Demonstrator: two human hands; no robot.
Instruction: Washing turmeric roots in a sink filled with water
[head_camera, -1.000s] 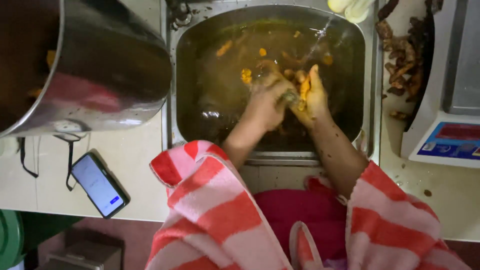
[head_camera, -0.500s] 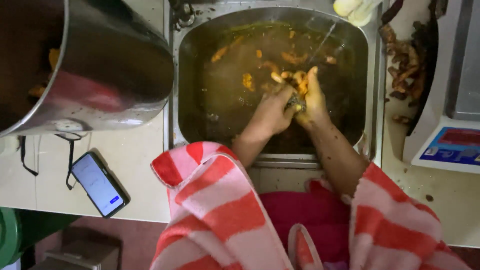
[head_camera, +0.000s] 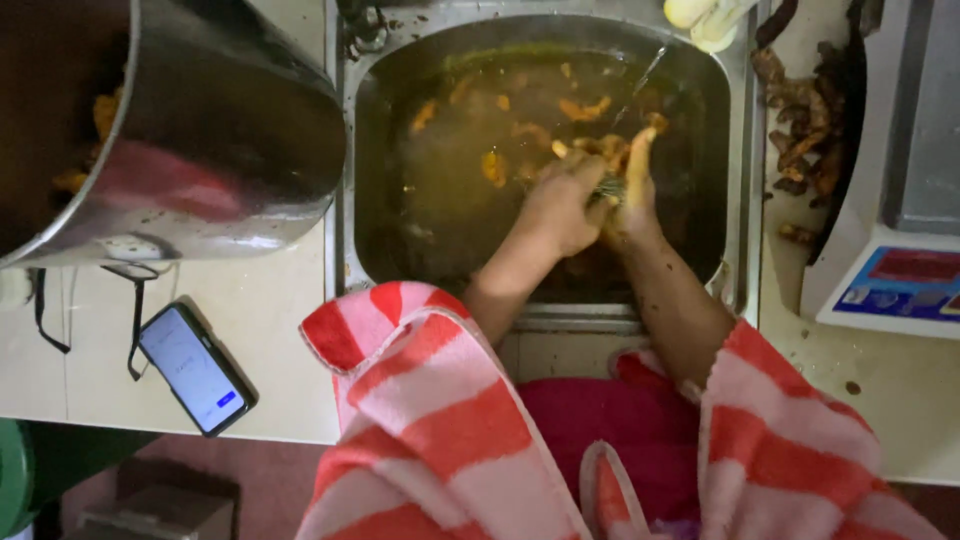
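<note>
**Hands shifted slightly right in the sink; scrubbing under way**

Since the earlier frame both hands have edged rightward and up in the murky water, and the floating orange scraps have drifted. The steel sink (head_camera: 735, 150) holds brown water; a large steel pot (head_camera: 230, 130) stands left, a phone (head_camera: 193, 368) on the counter below it. Left hand (head_camera: 562, 205) is curled shut on a greenish scouring pad (head_camera: 606, 186); right hand (head_camera: 634, 185) presses against it, fingers extended. Judged step: washing. Next move calls for a firm grip underwater.

The light is dim and warm. The sink (head_camera: 735, 150) water looks dark. The big pot (head_camera: 230, 130) shines a little. The phone (head_camera: 193, 368) screen glows bright. Everything looks soft and blurry.
</note>
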